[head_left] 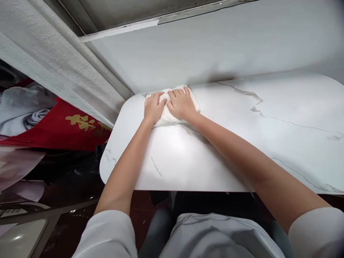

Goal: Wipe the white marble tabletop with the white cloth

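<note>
A folded white cloth (170,116) lies on the white marble-patterned tabletop (177,154), close to its back edge. My left hand (154,106) rests on the cloth's left part, palm down, thumb pointing right. On the right part, my right hand (182,103) presses down with its fingers spread over the fabric. Both thumbs almost meet near the middle of the cloth. Neither palm shows, and the cloth's underside is hidden.
A pale wall panel (215,46) rises right behind the table. To the left stands a whitish textured post (67,57). Beyond it are a red cloth with gold print (77,125) and grey fabric (24,107). The table's front edge is near my body.
</note>
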Available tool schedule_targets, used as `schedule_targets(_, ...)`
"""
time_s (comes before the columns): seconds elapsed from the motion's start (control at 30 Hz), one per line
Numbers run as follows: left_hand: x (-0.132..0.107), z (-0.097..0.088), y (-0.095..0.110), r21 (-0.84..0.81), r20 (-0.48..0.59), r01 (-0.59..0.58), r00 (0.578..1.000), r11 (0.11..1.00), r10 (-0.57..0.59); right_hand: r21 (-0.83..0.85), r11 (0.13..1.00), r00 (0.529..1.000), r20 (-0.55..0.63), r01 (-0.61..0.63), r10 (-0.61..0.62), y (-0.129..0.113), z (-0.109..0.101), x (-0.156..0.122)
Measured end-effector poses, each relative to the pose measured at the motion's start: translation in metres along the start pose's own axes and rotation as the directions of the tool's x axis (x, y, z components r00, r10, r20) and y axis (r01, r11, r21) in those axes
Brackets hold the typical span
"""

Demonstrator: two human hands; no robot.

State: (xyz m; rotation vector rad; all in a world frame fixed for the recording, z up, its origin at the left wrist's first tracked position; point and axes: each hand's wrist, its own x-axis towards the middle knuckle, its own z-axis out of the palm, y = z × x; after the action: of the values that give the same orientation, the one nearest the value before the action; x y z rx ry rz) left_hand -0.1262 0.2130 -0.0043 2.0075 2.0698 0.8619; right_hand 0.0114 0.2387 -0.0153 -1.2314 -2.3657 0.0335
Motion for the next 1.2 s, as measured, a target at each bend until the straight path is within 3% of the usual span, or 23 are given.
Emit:
schedule_targets(0.37,-0.135,-0.046,0.021,0.042,0.107,-0.046,0.993,0.998,0.042,-0.002,0.997,0.996,0.053,0.072,-0.071,-0.073,-0.041,-0.118)
schedule_targets(0.63,-0.203,-0.071,0.015,0.063,0.109,-0.043,0.993,0.997,0.036,0.029,0.982,0.981,0.058,0.185,-0.187,-0.111,-0.056,-0.166)
schedule_targets(0.9,-0.217,-0.092,-0.009,0.077,0.115,-0.036,0.993,0.996,0.027,0.087,0.972,0.972,0.068,0.218,-0.224,-0.144,-0.051,-0.167)
schedule_targets(1.07,-0.206,-0.103,-0.031,0.073,0.132,-0.019,0.991,0.997,0.009,0.091,0.971,0.967,0.108,0.22,-0.229,-0.159,-0.043,-0.149)
schedule_targets(1.2,-0.184,-0.102,-0.045,0.09,0.111,0.016,0.993,0.996,-0.026,0.115,0.968,0.967,0.103,0.222,-0.234,-0.155,-0.031,-0.124)
